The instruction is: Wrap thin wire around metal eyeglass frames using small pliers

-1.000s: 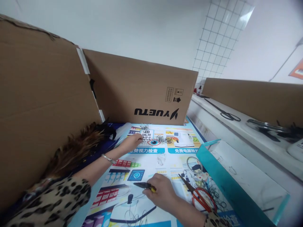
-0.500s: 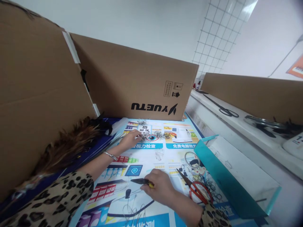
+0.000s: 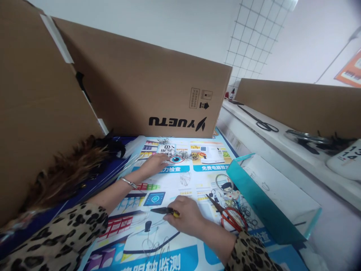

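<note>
My right hand (image 3: pixel 188 216) is closed round small pliers (image 3: pixel 163 211) with yellow grips, their dark jaws pointing left over the printed poster (image 3: pixel 169 188). My left hand (image 3: pixel 156 164), with a thin bracelet on the wrist, reaches far forward and pinches at a small heap of metal findings (image 3: pixel 169 153) on the poster. More small metal clusters (image 3: pixel 188 155) lie just right of that hand. Bent wire pieces (image 3: pixel 153 244) lie near the front of the poster, left of my right forearm.
Red-handled scissors (image 3: pixel 231 217) and loose rings lie right of my right hand. A teal-edged tray (image 3: pixel 248 192) stands at the right. Brown and black feathers (image 3: pixel 73 169) are piled at the left. Tall cardboard walls (image 3: pixel 146 90) close off the left and back. A white shelf (image 3: pixel 282 139) holds black scissors.
The view has swung a little, shifting everything left and up. My left hand stays at the metal heap, fingers working slightly. My right hand keeps the pliers in the same spot.
</note>
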The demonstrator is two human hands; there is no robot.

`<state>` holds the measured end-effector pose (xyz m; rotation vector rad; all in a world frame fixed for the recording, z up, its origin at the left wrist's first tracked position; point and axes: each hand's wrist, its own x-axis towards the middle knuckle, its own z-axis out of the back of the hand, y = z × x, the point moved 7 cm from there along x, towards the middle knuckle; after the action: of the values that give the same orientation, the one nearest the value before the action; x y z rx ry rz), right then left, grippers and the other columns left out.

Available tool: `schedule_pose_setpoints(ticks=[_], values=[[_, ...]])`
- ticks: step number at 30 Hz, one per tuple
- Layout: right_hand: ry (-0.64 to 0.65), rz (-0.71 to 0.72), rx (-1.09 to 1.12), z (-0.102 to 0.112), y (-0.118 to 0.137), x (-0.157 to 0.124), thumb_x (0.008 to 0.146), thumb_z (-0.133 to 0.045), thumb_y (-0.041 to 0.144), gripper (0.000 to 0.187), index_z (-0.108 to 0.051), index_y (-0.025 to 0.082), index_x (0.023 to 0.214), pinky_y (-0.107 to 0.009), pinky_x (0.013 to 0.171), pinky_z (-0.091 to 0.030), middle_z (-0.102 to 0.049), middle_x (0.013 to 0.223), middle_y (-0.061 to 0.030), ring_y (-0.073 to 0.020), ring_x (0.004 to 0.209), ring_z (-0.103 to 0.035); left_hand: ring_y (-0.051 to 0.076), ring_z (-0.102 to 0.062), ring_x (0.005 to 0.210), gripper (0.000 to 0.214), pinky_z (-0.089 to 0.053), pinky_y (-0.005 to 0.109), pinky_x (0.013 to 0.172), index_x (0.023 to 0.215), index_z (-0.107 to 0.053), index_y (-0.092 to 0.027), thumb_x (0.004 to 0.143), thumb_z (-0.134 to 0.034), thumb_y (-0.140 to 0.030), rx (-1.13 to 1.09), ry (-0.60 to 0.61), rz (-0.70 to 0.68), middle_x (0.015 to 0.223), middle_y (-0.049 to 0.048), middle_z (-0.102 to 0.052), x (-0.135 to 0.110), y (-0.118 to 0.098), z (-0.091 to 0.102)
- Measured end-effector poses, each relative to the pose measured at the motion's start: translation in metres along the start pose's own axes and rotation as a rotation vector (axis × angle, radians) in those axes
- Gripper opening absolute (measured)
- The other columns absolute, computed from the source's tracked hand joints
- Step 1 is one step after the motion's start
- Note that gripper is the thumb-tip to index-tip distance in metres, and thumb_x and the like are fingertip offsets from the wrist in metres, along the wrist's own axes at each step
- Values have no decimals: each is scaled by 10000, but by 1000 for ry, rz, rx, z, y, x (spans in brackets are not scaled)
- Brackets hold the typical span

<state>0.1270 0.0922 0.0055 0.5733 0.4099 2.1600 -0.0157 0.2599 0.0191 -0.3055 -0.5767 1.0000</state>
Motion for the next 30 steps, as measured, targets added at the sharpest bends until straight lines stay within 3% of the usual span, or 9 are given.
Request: schedule_pose_setpoints(ticks=[6, 11, 19, 23, 30], values=[[10, 46, -36, -3, 2, -2, 756, -585, 451, 246, -634, 234, 860, -230, 669, -391, -596, 787, -7, -145, 749, -559, 218, -560, 966, 269, -403, 303, 865, 919, -666, -212, 771, -516, -380, -55, 116, -6, 1005, 37, -660, -17, -28, -4], [24, 108, -118, -6, 7, -3, 758, -567, 452, 238, -632, 228, 809, -252, 675, -383, -596, 767, -11, -161, 751, -555, 154, -587, 680, 245, -420, 225, 616, 813, -648, -200, 789, -487, -383, -105, 202, 40, 738, -8, -658, -21, -48, -23], [33, 142, -176, -8, 8, -5, 777, -522, 483, 270, -624, 233, 790, -260, 656, -375, -585, 727, -2, -160, 729, -543, 154, -568, 606, 232, -349, 217, 520, 803, -599, -179, 754, -515, -389, -64, 205, 153, 665, 0, -630, -12, -58, -53], [34, 146, -177, -9, 7, -4, 777, -519, 493, 283, -633, 236, 803, -261, 651, -373, -585, 728, -4, -161, 720, -538, 160, -574, 626, 190, -348, 221, 543, 807, -599, -189, 750, -507, -345, -20, 192, 175, 687, 7, -641, -11, -57, -49], [37, 143, -165, -6, 8, -4, 788, -499, 520, 316, -643, 245, 846, -265, 665, -378, -597, 741, 0, -167, 738, -544, 176, -564, 627, 202, -350, 231, 554, 799, -606, -210, 739, -494, -366, 34, 178, 172, 668, 6, -634, -17, -43, -25]])
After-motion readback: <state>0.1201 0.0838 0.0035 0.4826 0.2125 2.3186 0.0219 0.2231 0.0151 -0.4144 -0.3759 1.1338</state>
